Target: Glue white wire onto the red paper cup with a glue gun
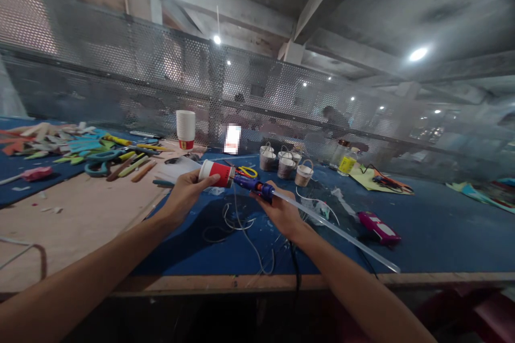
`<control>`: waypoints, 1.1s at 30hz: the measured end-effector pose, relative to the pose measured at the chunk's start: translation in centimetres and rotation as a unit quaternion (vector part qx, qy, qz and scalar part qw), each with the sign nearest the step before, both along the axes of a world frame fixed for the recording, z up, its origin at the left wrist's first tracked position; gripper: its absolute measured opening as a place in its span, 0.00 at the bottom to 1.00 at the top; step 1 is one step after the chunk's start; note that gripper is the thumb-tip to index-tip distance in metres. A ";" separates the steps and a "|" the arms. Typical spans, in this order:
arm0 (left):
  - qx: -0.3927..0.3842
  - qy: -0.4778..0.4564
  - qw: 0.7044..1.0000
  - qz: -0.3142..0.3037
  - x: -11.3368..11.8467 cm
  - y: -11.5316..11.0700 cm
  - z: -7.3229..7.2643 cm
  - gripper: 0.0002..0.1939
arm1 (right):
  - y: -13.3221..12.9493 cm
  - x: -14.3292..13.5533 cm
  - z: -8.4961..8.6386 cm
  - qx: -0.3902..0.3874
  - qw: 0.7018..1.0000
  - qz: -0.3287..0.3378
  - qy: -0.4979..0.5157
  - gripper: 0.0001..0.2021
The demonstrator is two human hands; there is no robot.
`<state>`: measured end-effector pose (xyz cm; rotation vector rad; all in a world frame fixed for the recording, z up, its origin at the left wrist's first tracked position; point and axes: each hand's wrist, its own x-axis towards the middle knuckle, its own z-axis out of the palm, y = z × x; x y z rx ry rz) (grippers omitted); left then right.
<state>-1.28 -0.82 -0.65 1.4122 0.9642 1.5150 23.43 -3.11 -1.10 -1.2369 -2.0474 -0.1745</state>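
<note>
My left hand [188, 190] is closed around a red and white paper cup [222, 174], tipped on its side with its base to the right. In my right hand [281, 211] is a blue hot glue gun [251, 184], its nozzle at the cup's base; whether it touches I cannot tell. A long clear glue stick [341, 235] sticks out of the gun's rear toward me. Loose white cord [245, 230] lies on the blue table below both hands. Just beyond the gun are the yellow handles [248, 171] of a tool, partly hidden.
Several small handled buckets [286, 166] stand behind my right hand. A stack of paper cups [185, 128] is at the back left, near scissors [98, 166] and colourful cut pieces [52, 142]. To the right are a yellow-labelled bottle [347, 163] and a magenta device [379, 228]. Perforated metal panels border the back.
</note>
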 end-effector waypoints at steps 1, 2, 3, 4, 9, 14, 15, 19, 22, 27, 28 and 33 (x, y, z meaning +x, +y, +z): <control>0.000 0.002 1.000 0.000 0.0 0.0 0.0 0.15 | 0.0 0.0 0.0 0.001 1.000 0.000 0.000 0.16; 0.000 0.005 1.000 0.001 0.0 0.0 -0.1 0.16 | 0.1 0.0 -0.1 0.003 1.000 0.002 0.001 0.16; 0.002 0.007 1.000 0.003 0.0 0.0 -0.1 0.16 | 0.1 0.1 -0.1 0.004 1.000 0.002 0.002 0.15; 0.003 0.008 1.000 0.004 0.0 0.1 -0.1 0.16 | 0.2 0.1 -0.2 0.005 1.000 0.002 0.002 0.15; 0.007 0.012 1.000 0.006 -0.1 0.3 -0.3 0.15 | 0.3 0.2 -0.2 0.013 1.000 -0.003 -0.009 0.15; 0.004 0.011 1.000 0.018 0.1 -0.1 0.1 0.17 | 0.3 0.2 -0.2 0.013 1.000 -0.009 -0.013 0.16; 0.003 0.010 1.000 0.018 0.1 -0.2 0.2 0.17 | 0.3 0.2 -0.2 0.012 1.000 -0.009 -0.013 0.16; -0.001 0.005 1.000 0.016 0.1 -0.3 0.3 0.17 | 0.1 0.2 -0.1 0.000 1.000 0.000 -0.007 0.15; 0.007 0.006 1.000 0.014 0.1 -0.2 0.2 0.16 | 0.1 0.2 0.0 -0.001 1.000 0.007 -0.006 0.14; 0.001 0.009 1.000 0.002 0.1 -0.2 0.2 0.14 | 0.1 0.2 0.0 0.006 1.000 -0.012 -0.019 0.15; 0.001 0.008 1.000 0.004 0.1 -0.2 0.2 0.14 | 0.1 0.2 0.0 0.004 1.000 -0.015 -0.020 0.15; 0.019 0.017 0.999 0.019 0.1 0.0 0.1 0.15 | -0.3 0.2 0.1 -0.025 1.000 0.009 -0.009 0.13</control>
